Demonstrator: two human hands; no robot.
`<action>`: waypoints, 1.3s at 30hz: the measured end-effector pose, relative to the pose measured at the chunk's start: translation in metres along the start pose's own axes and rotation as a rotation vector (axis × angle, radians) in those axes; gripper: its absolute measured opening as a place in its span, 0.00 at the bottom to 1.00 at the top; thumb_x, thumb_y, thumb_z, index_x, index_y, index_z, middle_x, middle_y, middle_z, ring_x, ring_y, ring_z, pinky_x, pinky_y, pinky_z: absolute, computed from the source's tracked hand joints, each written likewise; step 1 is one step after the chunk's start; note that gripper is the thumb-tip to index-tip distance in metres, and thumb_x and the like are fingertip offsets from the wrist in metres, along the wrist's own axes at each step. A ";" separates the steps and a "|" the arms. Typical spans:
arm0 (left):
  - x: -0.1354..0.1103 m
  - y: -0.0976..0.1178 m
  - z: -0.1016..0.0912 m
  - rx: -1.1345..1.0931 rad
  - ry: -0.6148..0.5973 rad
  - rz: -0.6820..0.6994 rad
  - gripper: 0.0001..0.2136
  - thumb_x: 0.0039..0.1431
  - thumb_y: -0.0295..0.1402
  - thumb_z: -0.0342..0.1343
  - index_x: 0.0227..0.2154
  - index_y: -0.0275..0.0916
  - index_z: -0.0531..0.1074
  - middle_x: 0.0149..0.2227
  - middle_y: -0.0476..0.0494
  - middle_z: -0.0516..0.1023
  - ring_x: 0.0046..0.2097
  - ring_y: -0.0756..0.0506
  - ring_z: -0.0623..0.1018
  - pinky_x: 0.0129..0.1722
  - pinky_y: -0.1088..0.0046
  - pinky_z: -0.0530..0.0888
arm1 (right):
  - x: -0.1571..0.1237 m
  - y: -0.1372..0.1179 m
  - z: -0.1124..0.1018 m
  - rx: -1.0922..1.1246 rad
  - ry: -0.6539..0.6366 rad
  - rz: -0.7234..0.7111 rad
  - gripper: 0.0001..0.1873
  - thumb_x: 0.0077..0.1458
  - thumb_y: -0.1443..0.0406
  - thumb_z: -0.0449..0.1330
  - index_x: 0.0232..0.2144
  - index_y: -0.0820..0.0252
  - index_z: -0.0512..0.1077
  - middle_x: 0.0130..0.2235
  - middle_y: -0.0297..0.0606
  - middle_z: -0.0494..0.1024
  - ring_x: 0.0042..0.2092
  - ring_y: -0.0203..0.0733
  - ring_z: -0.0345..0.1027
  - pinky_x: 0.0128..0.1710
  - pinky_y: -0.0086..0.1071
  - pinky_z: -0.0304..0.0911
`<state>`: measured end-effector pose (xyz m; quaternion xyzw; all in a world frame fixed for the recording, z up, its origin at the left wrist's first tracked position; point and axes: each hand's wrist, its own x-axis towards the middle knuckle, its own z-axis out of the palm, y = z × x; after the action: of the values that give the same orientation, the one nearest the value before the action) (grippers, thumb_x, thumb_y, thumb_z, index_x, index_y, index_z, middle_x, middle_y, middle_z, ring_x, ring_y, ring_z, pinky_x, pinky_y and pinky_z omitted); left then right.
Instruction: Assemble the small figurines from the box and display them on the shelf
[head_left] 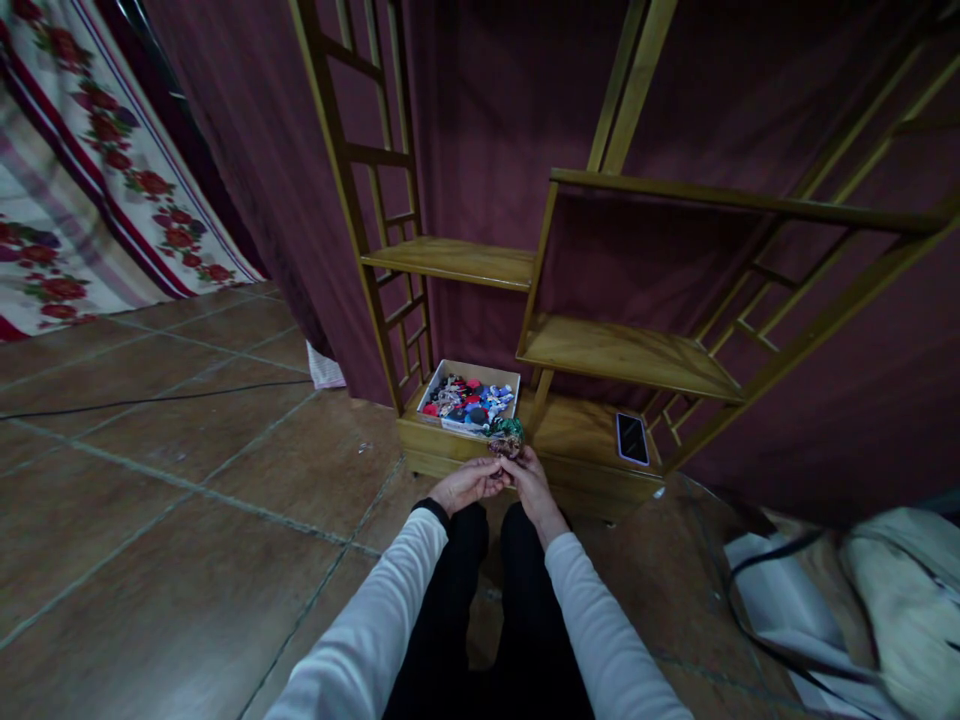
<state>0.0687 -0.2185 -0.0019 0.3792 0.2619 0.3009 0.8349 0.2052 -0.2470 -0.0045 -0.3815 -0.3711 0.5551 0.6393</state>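
My left hand [466, 484] and my right hand [532, 482] meet above my knees, fingertips pinched together. Between them they grip a small crumpled brownish-red piece [505, 447], too small and dim to name. Right behind it shows a shiny green piece [507, 427]; whether the two are joined, I cannot tell. Just beyond my hands, a shallow open box [511, 381] holds a jumble of small red, blue, black and grey items [469, 402]. It rests on the low left part of a wooden shelf unit.
The wooden shelf unit [630, 357] has raised boards on both sides and stands before a maroon curtain [487, 120]. A phone [632, 439] lies on its low right board. At the right are a pale bag [900, 570] and strap. A black cable [150, 399] crosses the tiled floor.
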 end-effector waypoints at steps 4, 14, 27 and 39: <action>0.001 0.000 0.000 -0.011 0.032 -0.009 0.09 0.49 0.34 0.61 0.30 0.31 0.72 0.26 0.42 0.75 0.25 0.54 0.73 0.25 0.80 0.67 | 0.000 0.002 -0.001 -0.045 0.029 -0.049 0.13 0.39 0.62 0.65 0.29 0.57 0.67 0.31 0.31 0.75 0.34 0.36 0.68 0.35 0.29 0.63; 0.003 0.001 -0.001 -0.008 0.063 0.011 0.10 0.48 0.33 0.62 0.30 0.30 0.73 0.28 0.41 0.76 0.24 0.54 0.72 0.24 0.80 0.67 | 0.000 0.001 -0.001 -0.057 0.004 -0.014 0.14 0.40 0.62 0.64 0.33 0.57 0.70 0.32 0.33 0.76 0.34 0.37 0.68 0.36 0.30 0.63; 0.004 0.001 -0.004 0.027 0.448 0.281 0.14 0.38 0.35 0.66 0.24 0.34 0.68 0.29 0.44 0.78 0.23 0.55 0.72 0.24 0.80 0.66 | 0.008 -0.001 -0.014 0.188 0.190 0.105 0.17 0.44 0.56 0.62 0.39 0.54 0.73 0.43 0.37 0.76 0.44 0.42 0.70 0.47 0.39 0.63; 0.006 -0.004 0.001 0.193 0.549 0.366 0.18 0.34 0.36 0.67 0.28 0.36 0.66 0.24 0.49 0.75 0.22 0.54 0.71 0.24 0.79 0.64 | 0.012 0.014 -0.019 -0.004 0.196 0.011 0.21 0.40 0.58 0.64 0.40 0.56 0.72 0.45 0.39 0.74 0.46 0.42 0.68 0.46 0.37 0.64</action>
<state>0.0747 -0.2166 -0.0057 0.4018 0.4318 0.5104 0.6258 0.2178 -0.2348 -0.0244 -0.4372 -0.3056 0.5180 0.6687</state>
